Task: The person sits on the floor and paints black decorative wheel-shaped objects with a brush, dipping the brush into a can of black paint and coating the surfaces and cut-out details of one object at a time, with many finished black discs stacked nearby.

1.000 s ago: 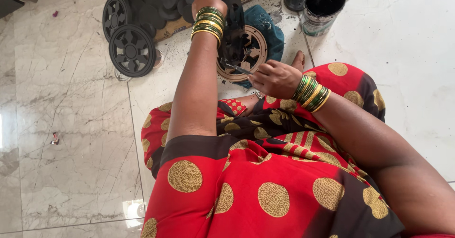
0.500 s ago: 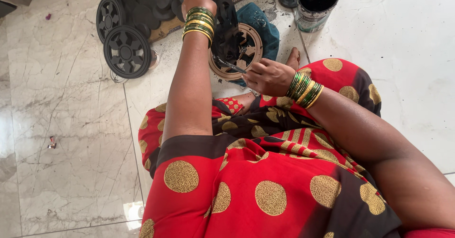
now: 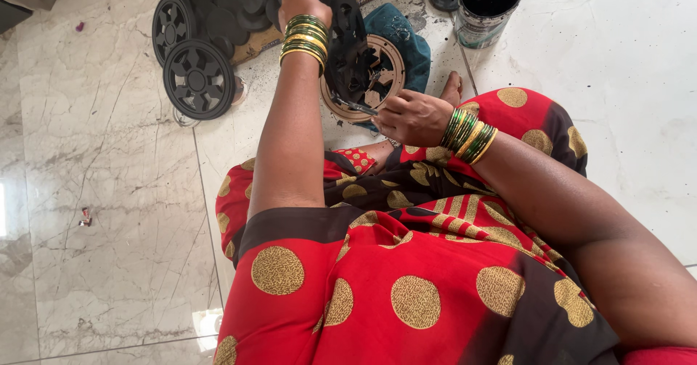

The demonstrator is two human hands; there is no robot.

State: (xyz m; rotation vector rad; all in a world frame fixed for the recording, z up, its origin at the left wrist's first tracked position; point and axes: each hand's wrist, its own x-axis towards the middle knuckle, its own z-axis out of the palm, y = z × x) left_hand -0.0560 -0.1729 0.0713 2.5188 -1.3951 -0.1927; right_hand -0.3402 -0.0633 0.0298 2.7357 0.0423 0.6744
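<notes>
Currently a black-painted wheel (image 3: 347, 45) is held tilted on edge by the left hand (image 3: 303, 3), fingers closed over its rim, above a tan wheel (image 3: 370, 78) on the floor. A thin brush (image 3: 357, 106) is pinched in the right hand (image 3: 412, 116). Wet paint could probably be smeared onto the red sari (image 3: 377, 278) if the wheel slipped.

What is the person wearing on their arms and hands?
Both arms are bare, with no sleeves showing. The left hand has a stack of green and gold bangles at the wrist. The right hand has a similar stack of green and gold bangles. No gloves or rings are visible.
</notes>
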